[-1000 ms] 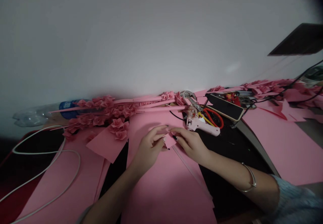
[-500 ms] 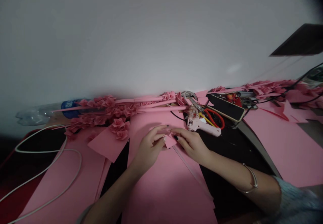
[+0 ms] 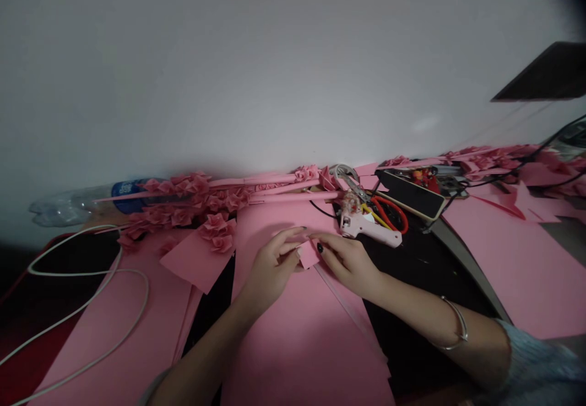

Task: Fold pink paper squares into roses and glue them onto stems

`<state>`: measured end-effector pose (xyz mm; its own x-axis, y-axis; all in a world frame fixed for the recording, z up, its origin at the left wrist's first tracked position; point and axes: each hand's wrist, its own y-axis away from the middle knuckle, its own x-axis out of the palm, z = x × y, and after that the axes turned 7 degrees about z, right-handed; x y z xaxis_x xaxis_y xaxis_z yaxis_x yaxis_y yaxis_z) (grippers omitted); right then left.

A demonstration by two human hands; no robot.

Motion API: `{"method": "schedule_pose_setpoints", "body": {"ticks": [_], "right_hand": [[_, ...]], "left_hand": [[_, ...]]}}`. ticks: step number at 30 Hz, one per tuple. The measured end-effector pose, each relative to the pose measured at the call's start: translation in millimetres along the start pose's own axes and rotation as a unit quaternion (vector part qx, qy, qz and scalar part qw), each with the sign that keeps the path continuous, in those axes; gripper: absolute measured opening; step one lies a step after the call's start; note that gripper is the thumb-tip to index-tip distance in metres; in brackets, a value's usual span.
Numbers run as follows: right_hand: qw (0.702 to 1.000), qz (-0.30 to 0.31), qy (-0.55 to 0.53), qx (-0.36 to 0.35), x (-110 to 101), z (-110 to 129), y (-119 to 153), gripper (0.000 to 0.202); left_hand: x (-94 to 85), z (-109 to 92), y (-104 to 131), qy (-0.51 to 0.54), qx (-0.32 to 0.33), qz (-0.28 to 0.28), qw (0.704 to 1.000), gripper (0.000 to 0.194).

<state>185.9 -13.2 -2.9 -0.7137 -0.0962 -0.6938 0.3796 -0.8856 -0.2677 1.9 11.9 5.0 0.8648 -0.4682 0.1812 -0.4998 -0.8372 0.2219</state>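
Between my two hands is a small folded square of pink paper (image 3: 308, 254). My left hand (image 3: 273, 267) pinches its left edge, the thumb lying on the near face. My right hand (image 3: 351, 265) pinches the right edge, a dark-nailed thumb near the top corner. Both hands hover over large sheets of pink paper (image 3: 302, 339); whether they rest on them I cannot tell. Past the right hand lies a pale pink glue gun (image 3: 370, 230). Pink paper roses (image 3: 217, 233) sit to the left on a loose square sheet (image 3: 195, 265).
Along the wall lie rolled pink paper stems (image 3: 293, 197), a clear plastic bottle (image 3: 68, 207) and more roses (image 3: 489, 160). Red-handled pliers (image 3: 391, 210) and a phone (image 3: 409, 193) lie behind the glue gun. A white cable (image 3: 86, 273) loops at the left. More pink sheets (image 3: 522, 271) are at right.
The small paper's upper edge, peaked at its middle before, now looks flatter and its face squarer. Both hands stay in nearly the same place.
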Motion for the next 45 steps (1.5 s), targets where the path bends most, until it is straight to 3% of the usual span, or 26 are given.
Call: {"method": "schedule_pose_setpoints", "body": {"ticks": [8, 17, 27, 36, 41, 45], "right_hand": [[0.999, -0.016, -0.023, 0.041, -2.3, 6.4, -2.7, 0.033], [0.997, -0.052, -0.032, 0.046, -1.6, 1.1, 1.3, 0.028], [0.997, -0.049, -0.048, 0.025, -3.9, 6.7, 0.8, 0.029], [0.998, -0.041, -0.054, 0.015, -2.3, 4.1, -0.6, 0.024], [0.994, -0.031, -0.101, -0.005, -4.0, 4.5, -2.7, 0.023], [0.988, -0.034, -0.146, -0.018, -4.7, 5.0, -4.1, 0.022]], "left_hand": [[-0.1, 0.9, 1.2, 0.002, 0.013, 0.004, 1.0, 0.036], [2.9, -1.5, 3.6, 0.078, -0.029, 0.035, 0.996, 0.039], [-1.1, -1.6, 2.8, 0.097, -0.072, 0.098, 0.988, 0.033], [-1.8, -3.0, 3.8, 0.096, -0.069, 0.112, 0.987, 0.022], [-1.6, -2.7, 4.9, 0.078, -0.054, 0.137, 0.986, 0.016], [0.4, -7.7, 5.9, 0.065, -0.069, 0.125, 0.988, 0.019]]}}
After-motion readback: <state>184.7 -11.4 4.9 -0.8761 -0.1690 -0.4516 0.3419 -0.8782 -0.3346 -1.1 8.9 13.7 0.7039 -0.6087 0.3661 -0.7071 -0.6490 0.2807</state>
